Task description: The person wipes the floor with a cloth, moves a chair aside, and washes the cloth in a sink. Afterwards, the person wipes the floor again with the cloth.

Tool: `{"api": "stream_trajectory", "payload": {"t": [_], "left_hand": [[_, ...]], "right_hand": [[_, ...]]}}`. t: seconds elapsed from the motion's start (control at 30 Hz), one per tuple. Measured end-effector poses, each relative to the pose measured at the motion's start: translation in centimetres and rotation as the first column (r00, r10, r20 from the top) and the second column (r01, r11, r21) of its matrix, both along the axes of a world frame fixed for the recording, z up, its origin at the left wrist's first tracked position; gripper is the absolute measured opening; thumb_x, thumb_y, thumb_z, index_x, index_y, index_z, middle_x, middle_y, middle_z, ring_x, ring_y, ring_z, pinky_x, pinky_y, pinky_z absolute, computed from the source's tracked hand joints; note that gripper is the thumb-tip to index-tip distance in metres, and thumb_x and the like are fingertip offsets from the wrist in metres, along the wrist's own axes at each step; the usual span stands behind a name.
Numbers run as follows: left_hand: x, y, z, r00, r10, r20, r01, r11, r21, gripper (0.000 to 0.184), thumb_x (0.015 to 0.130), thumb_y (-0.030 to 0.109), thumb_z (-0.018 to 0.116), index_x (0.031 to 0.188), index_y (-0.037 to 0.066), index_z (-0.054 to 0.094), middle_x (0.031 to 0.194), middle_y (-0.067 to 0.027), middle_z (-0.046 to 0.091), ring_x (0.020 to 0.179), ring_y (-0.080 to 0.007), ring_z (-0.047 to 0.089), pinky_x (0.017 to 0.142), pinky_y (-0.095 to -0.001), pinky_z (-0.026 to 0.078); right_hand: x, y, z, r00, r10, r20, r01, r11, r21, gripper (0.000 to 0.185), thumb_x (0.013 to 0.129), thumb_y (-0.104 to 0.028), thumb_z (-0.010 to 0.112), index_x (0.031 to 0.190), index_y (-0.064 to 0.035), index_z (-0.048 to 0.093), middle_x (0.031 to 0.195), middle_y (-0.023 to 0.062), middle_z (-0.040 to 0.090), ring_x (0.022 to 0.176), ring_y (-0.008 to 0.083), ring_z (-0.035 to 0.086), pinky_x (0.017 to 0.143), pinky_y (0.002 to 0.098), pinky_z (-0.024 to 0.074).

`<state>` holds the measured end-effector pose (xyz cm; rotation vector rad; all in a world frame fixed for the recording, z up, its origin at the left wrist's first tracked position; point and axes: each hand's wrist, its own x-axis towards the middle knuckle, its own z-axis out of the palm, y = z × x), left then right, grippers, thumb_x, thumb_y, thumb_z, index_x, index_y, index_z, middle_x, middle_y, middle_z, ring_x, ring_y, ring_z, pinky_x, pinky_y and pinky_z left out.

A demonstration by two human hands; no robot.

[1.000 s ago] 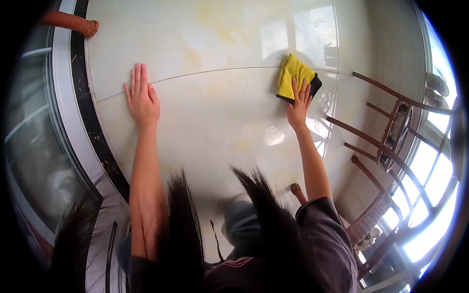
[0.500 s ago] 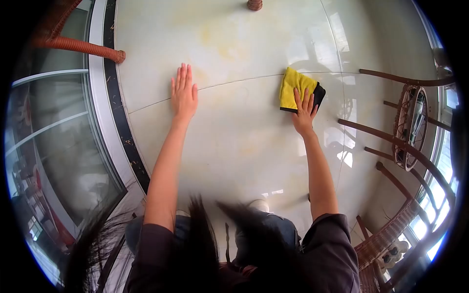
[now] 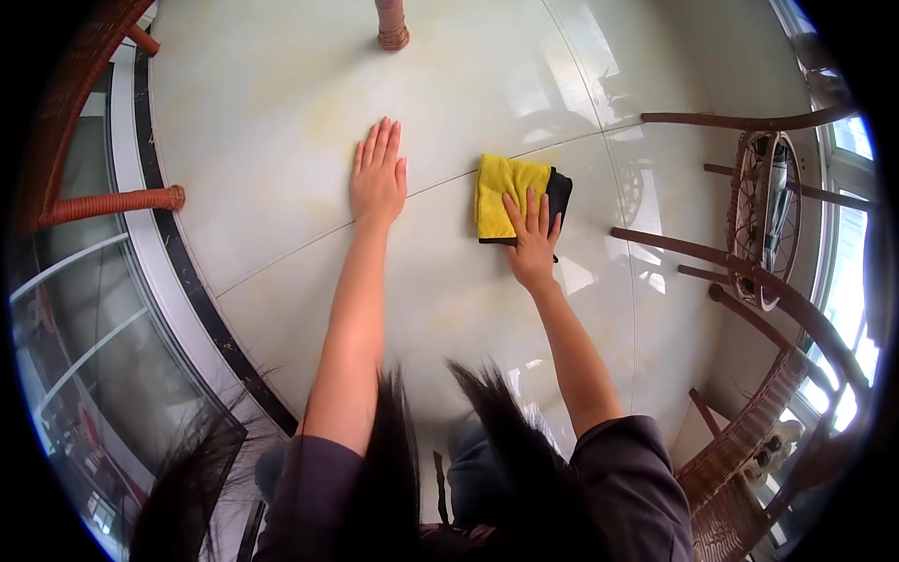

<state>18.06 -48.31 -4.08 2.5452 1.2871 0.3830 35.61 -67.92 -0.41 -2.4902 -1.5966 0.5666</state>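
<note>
On the glossy pale tiled floor (image 3: 281, 187) lies a folded yellow cloth (image 3: 501, 183) with black edging and a black underside showing at its right. My right hand (image 3: 536, 242) rests flat on the cloth's lower right part, fingers spread and stretched out. To the left, my left hand (image 3: 378, 183) lies palm down on or just over the bare floor, fingers straight and close together, thumb slightly apart. Nothing is in it. The palms' undersides are hidden.
A wrapped reddish-brown furniture leg (image 3: 392, 28) stands ahead, and another leg (image 3: 122, 203) is at left. Beyond a dark floor strip (image 3: 215, 332) is a glass door (image 3: 112, 356). A wicker chair (image 3: 749, 421) and a rack with curved brown legs (image 3: 712, 251) stand at right.
The view has shifted, so floor and furniture appear further left. My left hand has moved right across the floor, closer to the cloth. My right hand remains on the cloth.
</note>
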Motion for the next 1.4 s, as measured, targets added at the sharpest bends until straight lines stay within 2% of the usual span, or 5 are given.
{"api": "stream_trajectory", "payload": {"t": [0.6,0.77,0.93,1.13,1.4], "left_hand": [[0.5,1.2,1.2,0.998,0.038,-0.053,-0.048,0.98,-0.192,0.053,0.087,0.014,0.038,0.139,0.011,0.027,0.145,-0.0033,0.024,0.133,-0.0193,0.022,0.11,-0.0381,0.014],[0.7,1.5,2.0,0.998,0.008,-0.062,-0.02,0.98,-0.196,0.051,0.087,0.013,0.035,0.137,0.007,0.03,0.143,-0.0095,0.028,0.132,-0.0267,0.025,0.108,-0.044,0.016],[0.7,1.6,1.6,0.99,0.008,-0.138,-0.033,0.983,-0.18,0.053,0.088,0.017,0.034,0.14,0.012,0.026,0.145,-0.0035,0.024,0.134,-0.0189,0.022,0.11,-0.0382,0.014],[0.5,1.7,2.4,0.987,0.011,-0.159,-0.044,0.977,-0.208,0.055,0.087,0.018,0.035,0.14,0.012,0.024,0.146,-0.0021,0.022,0.134,-0.0179,0.019,0.11,-0.0379,0.013],[0.5,1.9,2.2,0.982,-0.016,-0.188,-0.037,0.962,-0.271,0.056,0.086,0.02,0.039,0.14,0.013,0.026,0.146,-0.0004,0.022,0.134,-0.0168,0.02,0.11,-0.0376,0.013]], "right_hand": [[-2.6,17.2,-1.6,0.914,0.4,0.072,-0.404,0.874,0.269,0.083,0.06,-0.001,0.062,0.132,-0.0355,0.037,0.142,0.0068,0.03,0.13,0.0349,0.026,0.1,0.0639,0.0163],[1.3,21.3,2.0,0.7,-0.256,-0.666,0.607,0.704,0.368,0.05,0.072,0.011,0.039,0.118,-0.0054,0.047,0.102,0.0183,0.056,0.085,0.0293,0.057,0.076,0.0315,0.0445],[13.0,24.6,5.2,0.485,-0.24,-0.841,0.874,0.124,0.469,0.027,0.087,-0.001,0.041,0.113,-0.0006,0.048,0.101,0.0068,0.054,0.092,0.0161,0.051,0.082,0.0278,0.0402],[25.4,27.2,2.5,0.866,-0.471,-0.17,0.446,0.57,0.69,0.041,0.087,-0.009,0.047,0.127,-0.0067,0.041,0.105,0.0209,0.059,0.091,0.0342,0.059,0.078,0.0324,0.0444],[23.8,30.6,-6.3,0.811,-0.559,0.172,0.561,0.827,0.042,0.066,0.081,-0.05,0.048,0.138,-0.0433,0.015,0.147,0.0207,-0.002,0.133,0.0464,-0.004,0.093,0.0723,0.0003]]}}
